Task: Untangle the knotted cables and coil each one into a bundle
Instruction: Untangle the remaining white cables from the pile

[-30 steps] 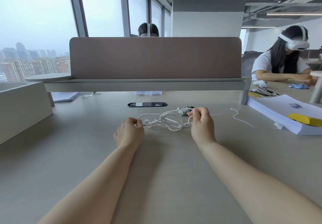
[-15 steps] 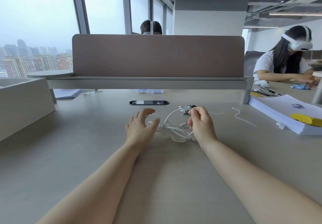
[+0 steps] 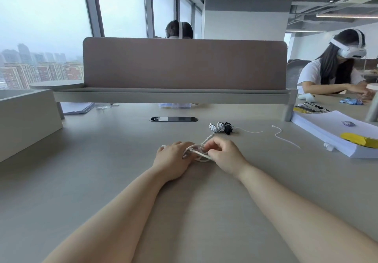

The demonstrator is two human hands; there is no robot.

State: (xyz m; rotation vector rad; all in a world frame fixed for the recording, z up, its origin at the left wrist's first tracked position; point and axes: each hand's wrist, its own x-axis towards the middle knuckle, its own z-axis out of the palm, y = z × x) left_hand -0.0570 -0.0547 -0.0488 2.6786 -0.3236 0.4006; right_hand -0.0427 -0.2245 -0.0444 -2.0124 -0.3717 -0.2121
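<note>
Both hands work at the centre of the table (image 3: 114, 172), close together. The left hand (image 3: 173, 160) lies palm down on the left part of the white cable (image 3: 199, 154), fingers nearly straight and pressing the loops to the surface. Whether its thumb hooks a strand cannot be told. The right hand (image 3: 225, 156) is curled, fingertips pinching the cable at the right side of the tangle. The cable sits knotted in a small heap between the two hands, on the table, with one strand running off toward 1 o'clock.

At 1 o'clock from the hands, apart from them, stand three coiled bundles (image 3: 219, 127) side by side, two white and one black. A thin white strand (image 3: 250, 131) and a loose wavy white cord (image 3: 284, 137) lie further along at 2 o'clock.

Containers: a clear plastic box (image 3: 174, 105) sits at 12 o'clock under the shelf of the divider panel (image 3: 184, 64); its contents cannot be made out. A large grey box (image 3: 26, 119) stands at 9 o'clock; its inside is hidden from this angle.

A cable port (image 3: 173, 119) is set into the table at 12 o'clock. A paper stack (image 3: 327, 134) at 3 o'clock carries a yellow object (image 3: 358, 140) and a small blue item (image 3: 347, 123).
</note>
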